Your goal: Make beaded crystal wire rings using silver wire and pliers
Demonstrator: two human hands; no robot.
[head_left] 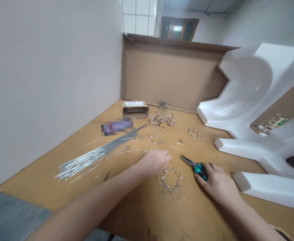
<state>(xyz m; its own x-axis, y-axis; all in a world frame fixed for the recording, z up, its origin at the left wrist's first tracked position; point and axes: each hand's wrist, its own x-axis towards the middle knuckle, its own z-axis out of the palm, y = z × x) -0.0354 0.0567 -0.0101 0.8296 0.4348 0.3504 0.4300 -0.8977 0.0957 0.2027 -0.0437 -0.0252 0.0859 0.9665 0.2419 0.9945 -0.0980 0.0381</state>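
**Figure: Two hands about a beaded wire ring on a tabletop**

Directions are taken from a clock face centred on the wire ring [178, 183], which lies on the tan tabletop [187, 214] between the hands. The left hand [157, 162] reaches in from 10 o'clock, its fingers curled together at the ring's upper edge; whether they pinch the wire cannot be told. At 3 o'clock the right hand [218, 182] is partly closed around the green handles of the pliers [199, 170], whose nose points towards 12 o'clock and clear of the ring. A bundle of straight wires [96, 154] lies between 9 and 10 o'clock. A smaller ring [157, 142] sits at 11, with an open carton [136, 104] farther out; a heap of wirework [163, 118] occupies 12, another ring [194, 134] 1, and white foam [239, 149] 2 to 3.
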